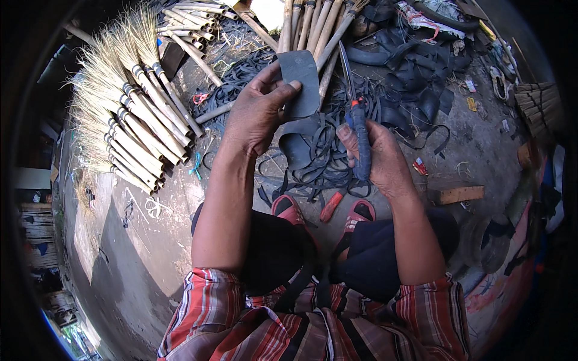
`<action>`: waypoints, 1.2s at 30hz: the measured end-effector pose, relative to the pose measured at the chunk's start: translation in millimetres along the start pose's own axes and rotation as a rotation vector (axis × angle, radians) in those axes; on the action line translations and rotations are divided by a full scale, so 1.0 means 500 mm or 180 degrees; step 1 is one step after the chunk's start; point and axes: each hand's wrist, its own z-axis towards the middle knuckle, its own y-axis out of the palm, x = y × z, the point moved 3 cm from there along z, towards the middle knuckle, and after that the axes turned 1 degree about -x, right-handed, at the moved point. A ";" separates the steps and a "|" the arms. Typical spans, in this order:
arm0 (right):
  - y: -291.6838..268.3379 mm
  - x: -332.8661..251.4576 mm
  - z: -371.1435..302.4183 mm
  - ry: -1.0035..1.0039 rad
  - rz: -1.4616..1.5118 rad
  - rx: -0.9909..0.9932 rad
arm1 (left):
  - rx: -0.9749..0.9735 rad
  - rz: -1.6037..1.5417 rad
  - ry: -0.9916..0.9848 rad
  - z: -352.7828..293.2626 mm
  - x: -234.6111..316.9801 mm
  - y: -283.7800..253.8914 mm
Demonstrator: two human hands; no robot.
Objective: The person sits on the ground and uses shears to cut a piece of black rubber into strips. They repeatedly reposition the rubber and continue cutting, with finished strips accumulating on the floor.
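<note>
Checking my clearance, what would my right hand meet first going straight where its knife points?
Your right hand, knife leading, would likely meet the bamboo poles just beyond its tip first, though depth is unclear.

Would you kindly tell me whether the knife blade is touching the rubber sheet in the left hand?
Apart: the head view shows a clear gap between knife blade and rubber sheet.

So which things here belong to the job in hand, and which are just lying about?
In the job:
- dark grey sheet, held in the left hand
- knife, held in the right hand
- dark strips on the floor below, probably

Apparently just lying about:
- straw brooms
- wooden block
- red wrapper
- blue-green tie
</note>
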 end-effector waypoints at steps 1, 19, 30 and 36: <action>0.007 0.003 -0.005 -0.0074 0.0037 -0.0096 | 0.0006 0.0056 0.0098 0.001 0.008 -0.009; 0.063 0.050 -0.008 -0.0029 0.0948 -0.1188 | 0.0213 0.0330 0.0244 -0.010 0.039 -0.011; 0.058 0.029 -0.016 -0.0398 0.0253 -0.0941 | 0.0112 0.0228 0.0156 -0.011 0.030 0.002; 0.065 0.024 -0.009 -0.0445 0.0247 -0.0794 | 0.0047 0.0275 0.0105 -0.011 0.029 0.003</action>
